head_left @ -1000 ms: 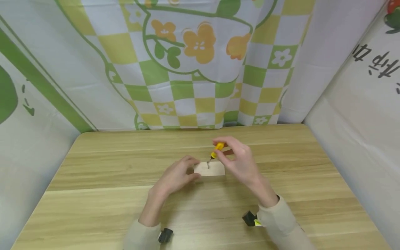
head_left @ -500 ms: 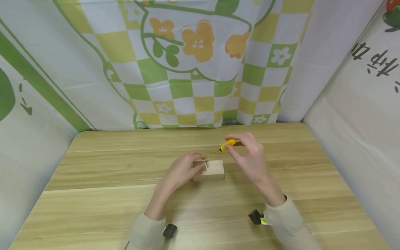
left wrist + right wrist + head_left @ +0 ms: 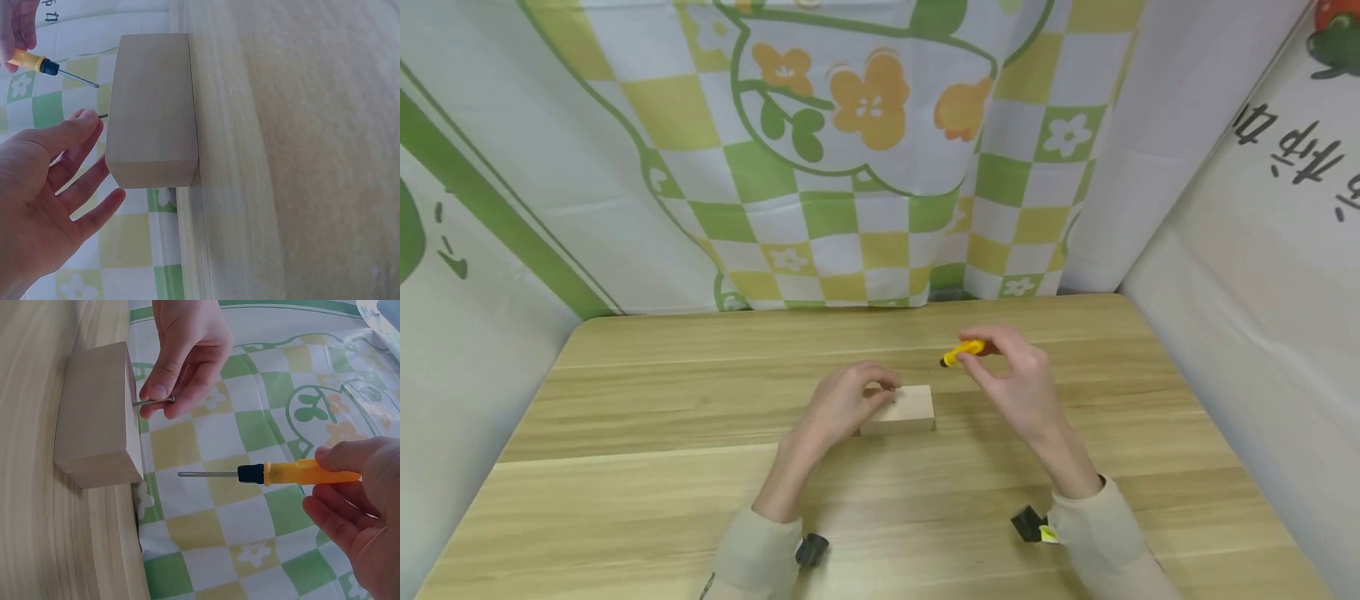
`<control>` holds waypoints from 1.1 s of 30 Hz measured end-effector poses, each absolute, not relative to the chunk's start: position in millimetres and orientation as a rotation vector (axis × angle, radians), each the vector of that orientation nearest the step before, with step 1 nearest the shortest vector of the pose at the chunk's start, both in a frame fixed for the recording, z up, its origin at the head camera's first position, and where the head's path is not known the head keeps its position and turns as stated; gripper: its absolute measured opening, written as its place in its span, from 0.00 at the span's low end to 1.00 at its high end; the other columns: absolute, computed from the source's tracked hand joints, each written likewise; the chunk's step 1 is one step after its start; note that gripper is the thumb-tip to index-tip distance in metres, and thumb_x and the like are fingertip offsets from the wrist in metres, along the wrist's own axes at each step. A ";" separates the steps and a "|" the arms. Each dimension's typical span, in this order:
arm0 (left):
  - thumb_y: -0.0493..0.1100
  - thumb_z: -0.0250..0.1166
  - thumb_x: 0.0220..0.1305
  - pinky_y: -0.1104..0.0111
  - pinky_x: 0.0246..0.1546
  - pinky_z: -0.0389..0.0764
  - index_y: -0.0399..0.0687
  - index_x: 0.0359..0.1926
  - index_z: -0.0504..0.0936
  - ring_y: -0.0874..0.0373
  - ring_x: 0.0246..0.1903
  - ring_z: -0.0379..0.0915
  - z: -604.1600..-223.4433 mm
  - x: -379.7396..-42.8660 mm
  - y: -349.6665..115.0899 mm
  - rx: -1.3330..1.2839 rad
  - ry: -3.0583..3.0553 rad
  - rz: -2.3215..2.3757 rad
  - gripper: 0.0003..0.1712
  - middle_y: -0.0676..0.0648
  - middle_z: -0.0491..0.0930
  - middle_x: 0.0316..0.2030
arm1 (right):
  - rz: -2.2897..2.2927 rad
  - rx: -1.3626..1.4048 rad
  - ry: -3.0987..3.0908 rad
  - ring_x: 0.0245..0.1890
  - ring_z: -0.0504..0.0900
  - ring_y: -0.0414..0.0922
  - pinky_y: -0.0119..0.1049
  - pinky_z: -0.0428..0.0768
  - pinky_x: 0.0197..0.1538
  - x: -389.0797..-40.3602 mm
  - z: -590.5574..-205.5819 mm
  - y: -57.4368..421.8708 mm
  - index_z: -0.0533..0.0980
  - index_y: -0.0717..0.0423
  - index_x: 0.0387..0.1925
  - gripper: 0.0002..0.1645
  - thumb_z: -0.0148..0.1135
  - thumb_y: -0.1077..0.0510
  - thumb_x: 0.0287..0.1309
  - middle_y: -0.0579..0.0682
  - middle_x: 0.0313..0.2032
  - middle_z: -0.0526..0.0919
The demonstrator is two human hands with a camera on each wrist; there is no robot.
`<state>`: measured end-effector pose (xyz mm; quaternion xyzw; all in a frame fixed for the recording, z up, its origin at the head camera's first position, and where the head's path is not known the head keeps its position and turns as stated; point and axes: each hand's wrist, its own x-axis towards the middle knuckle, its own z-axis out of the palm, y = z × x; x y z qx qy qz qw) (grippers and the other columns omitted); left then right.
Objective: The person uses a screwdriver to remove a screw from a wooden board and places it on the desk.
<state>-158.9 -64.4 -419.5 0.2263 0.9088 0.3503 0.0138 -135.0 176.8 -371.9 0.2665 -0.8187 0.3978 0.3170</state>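
Note:
A pale wooden block (image 3: 913,408) lies on the table. A screw (image 3: 154,402) stands out from its top face, its tip at the wood. My left hand (image 3: 844,406) pinches the screw between thumb and fingertips; in the left wrist view only its threaded end shows between the left hand (image 3: 53,162) and the block (image 3: 153,103). To the right, my right hand (image 3: 1018,379) holds a yellow-handled screwdriver (image 3: 964,352) by its handle. The screwdriver's metal shaft (image 3: 209,474) points toward the block side, apart from the screw, in the right wrist view.
The wood-grain table (image 3: 662,517) stretches around both hands. Behind its far edge hangs a checkered, flowered curtain (image 3: 827,217). White cloth walls (image 3: 1240,333) close in on both sides. A small black camera (image 3: 812,550) sits by the left cuff, another (image 3: 1028,523) by the right.
My right hand has drawn the screwdriver away from the screw, to the right. The left hand has gone from the block's left end to pinching the screw.

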 end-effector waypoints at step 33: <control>0.47 0.70 0.62 0.61 0.45 0.83 0.51 0.41 0.88 0.59 0.39 0.84 -419.8 -152.6 -65.3 0.483 2.820 1.282 0.08 0.55 0.88 0.36 | 0.812 0.590 -2.361 0.33 0.86 0.45 0.33 0.86 0.35 -123.4 -413.6 226.2 0.81 0.61 0.31 0.16 0.79 0.72 0.39 0.52 0.35 0.87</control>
